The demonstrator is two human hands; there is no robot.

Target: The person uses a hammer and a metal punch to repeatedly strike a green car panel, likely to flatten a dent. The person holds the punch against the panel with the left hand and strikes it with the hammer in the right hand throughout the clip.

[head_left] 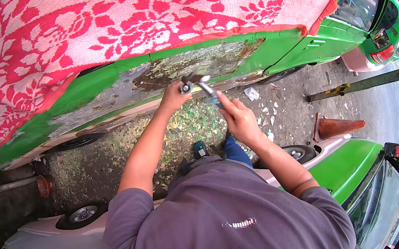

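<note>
In my right hand point(242, 122) is the handle of a hammer point(206, 89). Its metal head is up beside my left hand point(173, 97), close to the car's side. My left hand is closed round a short metal piece with a round, ringed end point(185, 88); its exact kind cannot be made out. Both hands are in front of the green car point(282, 51), whose side has a long grey and brown patch of stripped, rusty metal point(165, 72). Whether the hammer touches the metal piece is unclear.
A red and pink floral blanket point(141, 19) covers the car's upper part. Paint flakes point(183, 122) litter the ground round my feet. Behind me stands another green and pink car point(352, 163). To the right are an orange cone point(335, 126) and a pole point(375, 81).
</note>
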